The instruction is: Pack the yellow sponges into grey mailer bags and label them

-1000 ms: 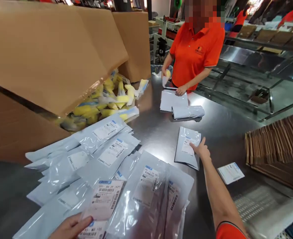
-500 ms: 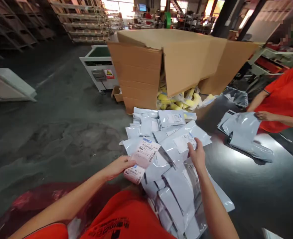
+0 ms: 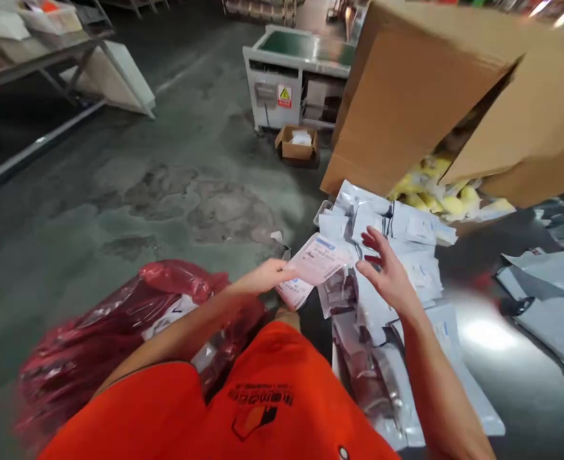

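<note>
My left hand (image 3: pixel 271 275) pinches a few printed shipping labels (image 3: pixel 316 259) by their left edge, over the near side of the table. They have blue headings and barcodes, and one hangs lower than the other. My right hand (image 3: pixel 385 271) is just right of the labels, fingers apart and curved, holding nothing. Beneath and beyond it lies a pile of pale grey mailer bags (image 3: pixel 419 262), some with white labels stuck on. Darker see-through bags (image 3: pixel 359 370) lie closer to my body.
A big cardboard box (image 3: pixel 407 96) with yellow wrapped items (image 3: pixel 447 191) stands behind the pile. More grey bags (image 3: pixel 557 313) lie on the right. A red plastic sack (image 3: pixel 114 338) rests at my left. A small carton (image 3: pixel 296 148) sits on the floor near a green-topped machine (image 3: pixel 305 48).
The view has swung left and down. My right hand has come off the label on a mailer bag and opened. The labels stay in my left hand.
</note>
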A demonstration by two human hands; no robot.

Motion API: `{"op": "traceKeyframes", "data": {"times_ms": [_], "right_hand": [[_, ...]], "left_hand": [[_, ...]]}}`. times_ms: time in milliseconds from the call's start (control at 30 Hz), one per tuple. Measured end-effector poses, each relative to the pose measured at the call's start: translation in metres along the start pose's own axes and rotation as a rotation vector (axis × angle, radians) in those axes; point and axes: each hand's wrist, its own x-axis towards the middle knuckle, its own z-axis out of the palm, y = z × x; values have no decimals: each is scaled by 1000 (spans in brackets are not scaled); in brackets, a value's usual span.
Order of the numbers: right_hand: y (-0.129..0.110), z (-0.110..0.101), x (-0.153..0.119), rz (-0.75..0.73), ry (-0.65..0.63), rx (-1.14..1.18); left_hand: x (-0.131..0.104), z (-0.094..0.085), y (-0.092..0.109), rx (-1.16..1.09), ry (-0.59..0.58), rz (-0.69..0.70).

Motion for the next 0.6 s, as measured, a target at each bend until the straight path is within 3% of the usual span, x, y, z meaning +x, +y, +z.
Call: {"op": "traceKeyframes", "data": {"times_ms": [67, 133, 233, 333, 400, 467, 600], "right_hand": [[-36, 11, 17, -30, -176, 147], [-58, 24, 33, -12, -233, 170], [-71, 52, 44, -39, -192, 87], [-73, 85, 41, -92, -248, -14], [-72, 105, 32, -73, -310, -17], [-67, 120, 14, 37, -321, 44], [-42, 137, -40, 389, -183, 205]], "left_hand": [[-3, -15, 1, -33, -32, -14], [-6, -30, 4, -93, -81, 5], [-9, -51, 13, -208, -108, 117], [-12, -65, 23, -213, -42, 182], [-11, -64, 25, -143, 31, 163], [-9, -53, 18, -60, 79, 90], [0, -17, -20, 83, -41, -52]]}}
